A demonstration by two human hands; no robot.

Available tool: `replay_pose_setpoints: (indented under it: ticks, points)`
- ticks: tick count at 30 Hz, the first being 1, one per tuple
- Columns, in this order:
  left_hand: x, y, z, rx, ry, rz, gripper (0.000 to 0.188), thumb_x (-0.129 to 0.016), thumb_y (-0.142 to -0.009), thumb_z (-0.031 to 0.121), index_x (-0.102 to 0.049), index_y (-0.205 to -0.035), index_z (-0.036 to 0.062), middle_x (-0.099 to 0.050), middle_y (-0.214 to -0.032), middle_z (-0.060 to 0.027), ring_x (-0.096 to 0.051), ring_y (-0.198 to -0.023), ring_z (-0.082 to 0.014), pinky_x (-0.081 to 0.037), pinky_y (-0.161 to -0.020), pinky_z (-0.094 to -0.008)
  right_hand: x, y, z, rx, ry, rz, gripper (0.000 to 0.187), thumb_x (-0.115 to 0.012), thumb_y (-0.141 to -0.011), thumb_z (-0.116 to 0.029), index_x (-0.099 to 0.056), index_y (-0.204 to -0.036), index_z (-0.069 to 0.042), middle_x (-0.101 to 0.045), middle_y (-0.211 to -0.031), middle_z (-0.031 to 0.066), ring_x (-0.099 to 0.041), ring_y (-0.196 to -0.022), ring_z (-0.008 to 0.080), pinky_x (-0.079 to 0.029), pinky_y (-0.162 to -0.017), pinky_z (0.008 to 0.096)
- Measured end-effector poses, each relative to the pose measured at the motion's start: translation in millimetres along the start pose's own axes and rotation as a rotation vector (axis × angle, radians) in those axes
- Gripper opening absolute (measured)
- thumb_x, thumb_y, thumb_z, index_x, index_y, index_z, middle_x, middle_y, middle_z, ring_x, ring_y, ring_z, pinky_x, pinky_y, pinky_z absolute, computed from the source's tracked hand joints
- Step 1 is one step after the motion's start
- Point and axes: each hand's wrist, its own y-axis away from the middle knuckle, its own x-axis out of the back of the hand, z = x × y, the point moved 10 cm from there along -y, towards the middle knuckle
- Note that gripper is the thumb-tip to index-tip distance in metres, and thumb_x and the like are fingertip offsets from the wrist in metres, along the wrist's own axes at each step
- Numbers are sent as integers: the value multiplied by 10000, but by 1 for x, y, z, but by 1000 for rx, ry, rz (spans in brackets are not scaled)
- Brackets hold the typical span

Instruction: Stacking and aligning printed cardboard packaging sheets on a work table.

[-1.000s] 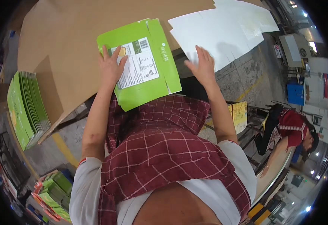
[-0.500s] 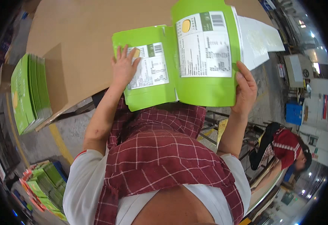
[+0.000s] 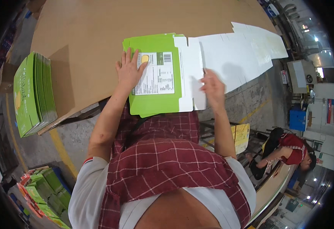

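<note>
My left hand lay open on the flat green carton, fingers and thumb spread across the left part of its white label panel. The carton was right in front of me at the near side of the brown desk, its lower edge overlapping my maroon checked apron in view, with a second green edge peeking out from under it. Along its right side a white flap lay folded over, and my right hand was just beside that, fingers curled (I cannot tell whether they were gripping the edge or only near it). Beyond that hand, white sheets spread to the right. A row of folded green cartons stood at the desk's left edge, and off to the right a co-worker in red bent over another surface.
</note>
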Motion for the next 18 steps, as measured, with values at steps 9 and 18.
replay_pose_setpoints:
  ticks: [9, 18]
  points:
    - [-5, 4, 2, -19, -55, 15, 601, -469, -811, 478, -374, -1264, 94, -289, -1341, -149, -276, -1232, -308, -204, -919, -590, -52, -69, -16, 265, -181, -240, 509, -323, -917, -324, -286, -1287, 24, -312, -1331, 127, -265, -1239, 202, -177, -1026, 329]
    - [-10, 2, 1, 91, -78, -58, 598, -481, -813, 456, -365, -1265, 82, -266, -1350, -160, -246, -1252, -296, -176, -908, -627, -99, 26, 13, 501, 980, -182, 634, -473, -813, -417, -330, -1250, 20, -312, -1317, 178, -254, -1249, 289, -178, -1003, 488]
